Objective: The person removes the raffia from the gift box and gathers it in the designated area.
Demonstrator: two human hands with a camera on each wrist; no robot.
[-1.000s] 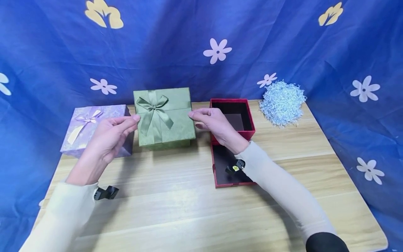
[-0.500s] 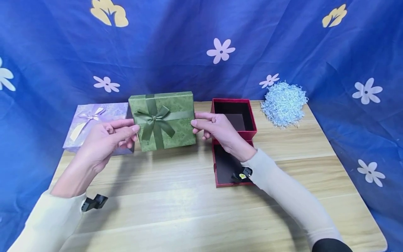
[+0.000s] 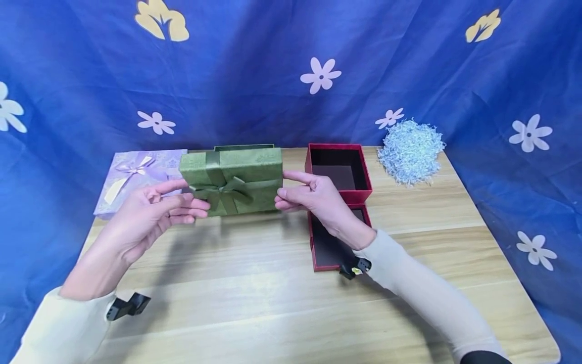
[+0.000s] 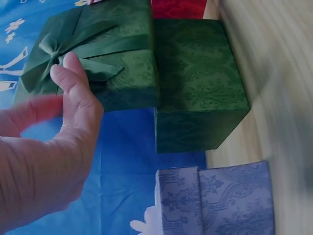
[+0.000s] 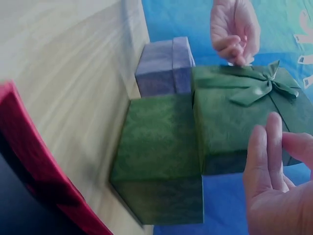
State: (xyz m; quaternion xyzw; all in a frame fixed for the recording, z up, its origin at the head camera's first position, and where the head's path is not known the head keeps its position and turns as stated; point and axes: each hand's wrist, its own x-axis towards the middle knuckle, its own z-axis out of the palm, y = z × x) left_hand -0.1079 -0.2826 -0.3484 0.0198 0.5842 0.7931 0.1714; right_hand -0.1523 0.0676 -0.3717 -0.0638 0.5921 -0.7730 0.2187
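Raised above its green box base (image 4: 200,68), the green gift box lid (image 3: 250,164) leans so its ribbon bow (image 3: 227,189) faces me. My left hand (image 3: 145,217) holds the lid's left side, fingers spread along its edge and front. On the opposite side my right hand (image 3: 318,202) grips the lid with thumb and fingers. Patterned paper covers the base, whose rear rim shows behind the lid in the head view; the lid hides most of it there. The right wrist view has the base (image 5: 154,142) standing below the lid.
A lavender gift box (image 3: 156,167) with a bow stands left of the green one. To the right are a red open box (image 3: 364,172), its red-rimmed lid (image 3: 323,267) in front of it, and a heap of blue shredded paper (image 3: 411,151). A blue curtain (image 3: 254,76) hangs behind the table.
The green lid has come up off its base and tipped, its bow side turning toward me and its rear edge lifting into view. Both hands have shifted slightly down with its sides.
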